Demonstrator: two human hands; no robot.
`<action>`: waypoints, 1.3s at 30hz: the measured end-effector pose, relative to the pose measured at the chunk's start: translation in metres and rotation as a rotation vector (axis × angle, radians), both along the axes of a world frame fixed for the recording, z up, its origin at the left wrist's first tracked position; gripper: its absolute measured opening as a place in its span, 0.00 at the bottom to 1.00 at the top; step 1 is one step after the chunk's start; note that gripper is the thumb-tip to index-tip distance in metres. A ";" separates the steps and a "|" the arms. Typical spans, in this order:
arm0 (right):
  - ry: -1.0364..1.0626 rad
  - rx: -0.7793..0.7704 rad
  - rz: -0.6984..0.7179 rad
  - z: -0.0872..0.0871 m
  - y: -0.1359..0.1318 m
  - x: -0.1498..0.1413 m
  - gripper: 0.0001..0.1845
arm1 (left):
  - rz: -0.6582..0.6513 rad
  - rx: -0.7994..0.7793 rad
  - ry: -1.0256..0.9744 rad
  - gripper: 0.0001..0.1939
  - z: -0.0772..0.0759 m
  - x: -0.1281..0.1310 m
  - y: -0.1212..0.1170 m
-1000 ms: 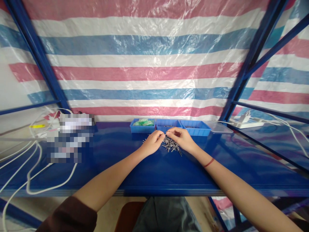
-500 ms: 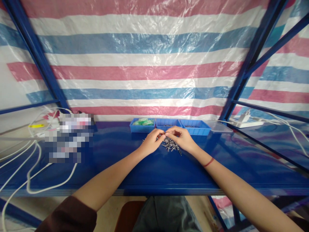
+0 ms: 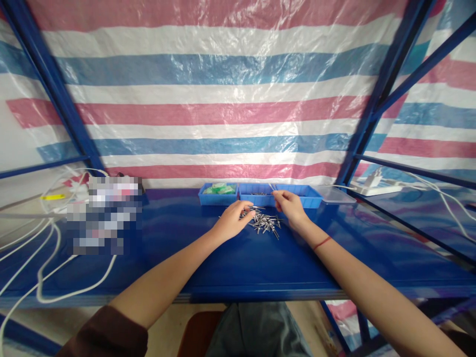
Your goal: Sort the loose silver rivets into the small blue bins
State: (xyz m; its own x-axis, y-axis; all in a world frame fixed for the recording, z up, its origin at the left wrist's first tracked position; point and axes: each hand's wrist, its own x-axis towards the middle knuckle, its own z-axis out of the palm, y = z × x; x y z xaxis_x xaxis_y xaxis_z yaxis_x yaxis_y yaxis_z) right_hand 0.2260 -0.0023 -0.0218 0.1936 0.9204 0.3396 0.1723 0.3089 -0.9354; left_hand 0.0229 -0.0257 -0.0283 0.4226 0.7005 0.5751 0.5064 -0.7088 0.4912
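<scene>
A loose pile of thin silver metal rivets (image 3: 266, 222) lies on the blue table. My left hand (image 3: 232, 219) rests at the pile's left side, its thumb and fingers apart, with no piece visible between them. Farther right and higher, my right hand (image 3: 290, 206) pinches one thin metal rivet (image 3: 271, 187), its tip pointing up and left. That hand is in front of the middle blue bin (image 3: 256, 200) and the right blue bin (image 3: 312, 201). Several metal pieces lie in the middle bin; the right bin's contents are mostly hidden by my hand.
A left blue bin (image 3: 217, 200) holds green and clear packets. A clear plastic lid (image 3: 338, 195) lies beside the bins, near a white power strip (image 3: 379, 186). White cables (image 3: 80, 299) and a blurred-out item (image 3: 106, 213) occupy the left. Blue frame posts (image 3: 383, 99) flank the table.
My hands were together above the pile with fingertips meeting. Now the right hand has moved right, to the bins, with a rivet, and the left hand's fingers have parted.
</scene>
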 end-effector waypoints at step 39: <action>-0.195 0.077 0.520 0.001 -0.020 -0.023 0.14 | -0.019 -0.140 0.057 0.11 0.004 0.003 -0.003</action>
State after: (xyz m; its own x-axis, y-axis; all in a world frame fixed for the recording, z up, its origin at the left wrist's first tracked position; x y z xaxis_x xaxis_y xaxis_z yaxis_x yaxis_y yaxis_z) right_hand 0.2034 -0.0227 -0.0208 -0.3526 0.8488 0.3939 0.1466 0.4659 -0.8726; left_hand 0.0254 -0.0284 -0.0247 0.4653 0.7641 0.4468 0.5237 -0.6446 0.5570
